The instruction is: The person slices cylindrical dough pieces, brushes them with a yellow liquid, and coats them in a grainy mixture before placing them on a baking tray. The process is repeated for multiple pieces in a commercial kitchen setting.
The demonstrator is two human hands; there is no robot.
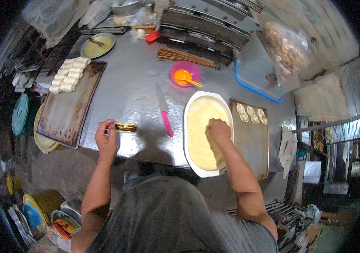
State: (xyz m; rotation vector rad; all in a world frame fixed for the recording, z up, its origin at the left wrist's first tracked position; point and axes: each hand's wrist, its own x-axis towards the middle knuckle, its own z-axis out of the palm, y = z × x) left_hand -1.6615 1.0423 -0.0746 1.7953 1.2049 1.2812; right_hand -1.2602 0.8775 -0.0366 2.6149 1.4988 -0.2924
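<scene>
Dough strip (pixel 127 127) sits left of the oval tub (pixel 208 172), left hand (pixel 106 135) at its end, right hand (pixel 219 131) inside, can't tell either grip; shaped pieces (pixel 252 115) tub-right look done, rolls (pixel 69 76) far left probably aren't.

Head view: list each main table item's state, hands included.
Pink-handled metal knife: flat, uncovered.
Round pink bowl: holding orange liquid and orange utensil.
White oval tray: covered with pale yellow material.
Stained left metal tray: partly filled, white dough rolls.
Brownish right metal tray: partly filled, dark-streaked dough pieces.
Lone dark-streaked dough strip: flat.
Left hand: fingers bent.
Right hand: fingers curled.
</scene>
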